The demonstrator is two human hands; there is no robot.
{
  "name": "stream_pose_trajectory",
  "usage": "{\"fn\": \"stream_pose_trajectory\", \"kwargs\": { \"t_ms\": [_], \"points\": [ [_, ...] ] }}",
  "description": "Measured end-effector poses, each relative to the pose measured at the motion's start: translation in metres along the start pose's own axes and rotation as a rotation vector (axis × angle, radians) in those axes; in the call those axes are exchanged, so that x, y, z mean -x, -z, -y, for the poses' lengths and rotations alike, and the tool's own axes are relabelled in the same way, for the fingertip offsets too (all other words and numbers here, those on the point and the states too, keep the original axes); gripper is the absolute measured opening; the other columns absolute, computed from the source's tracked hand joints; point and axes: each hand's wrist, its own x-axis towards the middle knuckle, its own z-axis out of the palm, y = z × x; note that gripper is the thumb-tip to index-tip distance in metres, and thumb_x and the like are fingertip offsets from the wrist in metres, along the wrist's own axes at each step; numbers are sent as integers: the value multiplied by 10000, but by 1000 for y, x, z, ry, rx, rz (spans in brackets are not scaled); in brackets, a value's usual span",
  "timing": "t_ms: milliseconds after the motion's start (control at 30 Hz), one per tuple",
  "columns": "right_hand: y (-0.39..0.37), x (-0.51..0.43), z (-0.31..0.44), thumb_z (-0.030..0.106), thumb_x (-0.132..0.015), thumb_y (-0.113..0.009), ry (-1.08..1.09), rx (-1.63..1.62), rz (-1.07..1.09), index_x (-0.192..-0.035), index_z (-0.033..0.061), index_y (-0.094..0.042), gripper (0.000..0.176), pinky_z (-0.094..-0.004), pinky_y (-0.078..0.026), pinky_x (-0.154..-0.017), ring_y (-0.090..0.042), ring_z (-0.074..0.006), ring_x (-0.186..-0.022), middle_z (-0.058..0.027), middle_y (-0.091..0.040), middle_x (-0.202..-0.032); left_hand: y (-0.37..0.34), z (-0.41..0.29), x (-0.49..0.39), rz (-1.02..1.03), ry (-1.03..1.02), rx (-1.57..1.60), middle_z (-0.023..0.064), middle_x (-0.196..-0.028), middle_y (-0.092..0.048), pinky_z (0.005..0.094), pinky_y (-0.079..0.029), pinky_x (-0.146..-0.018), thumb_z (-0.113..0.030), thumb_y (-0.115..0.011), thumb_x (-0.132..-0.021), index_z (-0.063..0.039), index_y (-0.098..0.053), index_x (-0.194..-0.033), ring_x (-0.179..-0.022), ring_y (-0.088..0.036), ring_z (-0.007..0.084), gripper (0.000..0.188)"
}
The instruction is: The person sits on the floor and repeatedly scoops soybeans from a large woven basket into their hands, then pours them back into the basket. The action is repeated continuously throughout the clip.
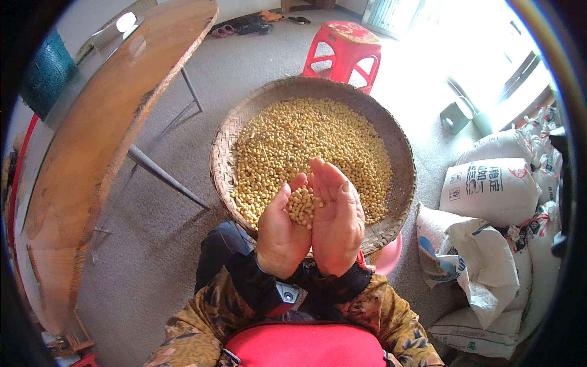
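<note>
My left hand (285,229) and my right hand (337,220) are side by side, palms up and cupped, their inner edges touching. A small heap of yellow soybeans (302,205) lies in the hollow, mostly on the left palm and fingers. Beneath and beyond the hands is a round woven bamboo basket (222,158), wide and shallow, holding a thick layer of the same beans (312,133) with a few bits of stalk among them. Both wrists are near the basket's front rim.
A wooden table (101,119) with metal legs stands at the left. Beyond the basket is a red plastic stool (346,50). Stuffed white woven sacks (488,192) are piled at the right. Part of a pink basin (390,254) shows under the basket's right front edge.
</note>
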Motion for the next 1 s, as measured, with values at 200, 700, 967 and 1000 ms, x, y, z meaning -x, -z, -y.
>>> {"fn": "stream_pose_trajectory", "kwargs": {
  "t_ms": [200, 700, 967, 1000],
  "points": [
    [5, 1, -1, 204, -1040, -355, 29, -135, -26, -1327, -62, -443, 401, -418, -313, -1136, -436, -298, -1323, -209, -485, -1382, -7, -3, 6, 18, -41, 41, 149, -1122, -624, 392, -469, -1004, -251, -360, -1050, -8, -543, -1155, -1090, -593, 258, 322],
    [22, 1, -7, 275, -1035, -340, -542, -905, 138, -1265, 38, -529, 381, -398, -380, -1077, -552, -243, -1169, -116, -600, -1246, -35, 2, 14, 288, -403, -378, 218, -1287, -587, 433, -337, -1095, -316, -316, -1027, 34, -584, -1208, -1279, -486, 339, 477],
    [37, 0, -2, 199, -987, -387, -580, -930, 106, -1243, 15, -554, 357, -377, -407, -1049, -562, -237, -1154, -130, -608, -1226, -34, 4, 9, 543, -506, -625, 207, -1309, -568, 409, -339, -1056, -372, -311, -1036, 37, -574, -1228, -1302, -453, 292, 522],
    [38, 1, -1, 199, -987, -390, -590, -910, 59, -1250, 9, -550, 361, -364, -404, -1052, -560, -231, -1155, -129, -603, -1221, -35, 4, 8, 573, -531, -663, 204, -1314, -564, 413, -338, -1053, -376, -313, -1036, 34, -575, -1230, -1309, -445, 294, 524]
  ]
}}
